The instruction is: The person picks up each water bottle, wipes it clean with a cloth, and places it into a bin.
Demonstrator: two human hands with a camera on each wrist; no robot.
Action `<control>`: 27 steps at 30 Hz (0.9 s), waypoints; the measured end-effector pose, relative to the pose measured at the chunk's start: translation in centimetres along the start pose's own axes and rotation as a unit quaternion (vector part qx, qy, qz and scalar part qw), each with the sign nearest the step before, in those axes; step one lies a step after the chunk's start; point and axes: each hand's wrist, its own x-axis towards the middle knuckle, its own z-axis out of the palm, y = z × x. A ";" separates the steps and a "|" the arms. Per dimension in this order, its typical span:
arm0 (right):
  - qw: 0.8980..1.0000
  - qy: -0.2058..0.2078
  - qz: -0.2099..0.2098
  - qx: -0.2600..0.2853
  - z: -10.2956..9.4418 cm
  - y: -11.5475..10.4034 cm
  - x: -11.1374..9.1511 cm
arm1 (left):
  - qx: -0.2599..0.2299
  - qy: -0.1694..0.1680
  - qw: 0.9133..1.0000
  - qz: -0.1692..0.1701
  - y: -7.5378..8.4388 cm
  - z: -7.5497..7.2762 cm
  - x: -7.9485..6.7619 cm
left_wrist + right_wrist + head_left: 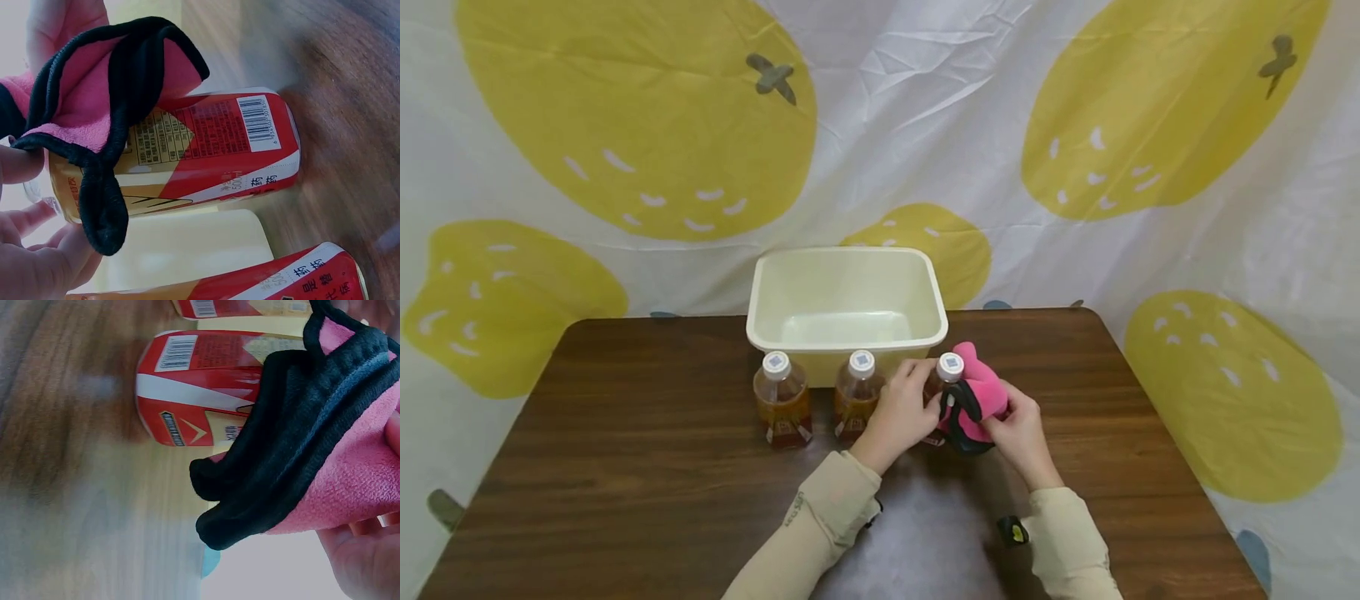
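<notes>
My left hand [901, 414] grips the rightmost bottle [219, 147] near its neck, its thumb by the cloth's edge. The bottle has a white cap and a red and gold label, and stands upright on the table. A pink cloth [988, 393] with black edging is bunched against the bottle's right side and covers part of the label. My right hand [1021, 429] holds this cloth, its thumb and fingers on the pink fabric. Two similar bottles of dark drink stand to the left, a middle bottle [852, 408] and a left bottle [784, 408].
A cream plastic basin [760, 308] stands right behind the bottles at the table's back edge. The brown wooden table [647, 467] stretches to both sides. Behind it hangs a white curtain [910, 100] with yellow fruit prints.
</notes>
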 end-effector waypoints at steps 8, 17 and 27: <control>0.999 0.038 -0.016 -0.003 0.5 3.0 -0.2 | -0.003 -0.014 1.000 -0.009 0.3 -0.1 0.0; 0.998 0.059 -0.005 -0.001 1.3 4.0 -0.9 | -0.005 -0.019 1.000 -0.008 0.3 -0.4 0.0; 0.998 0.035 -0.026 -0.050 3.2 8.2 -2.4 | -0.016 -0.035 0.999 -0.023 0.4 -0.6 0.0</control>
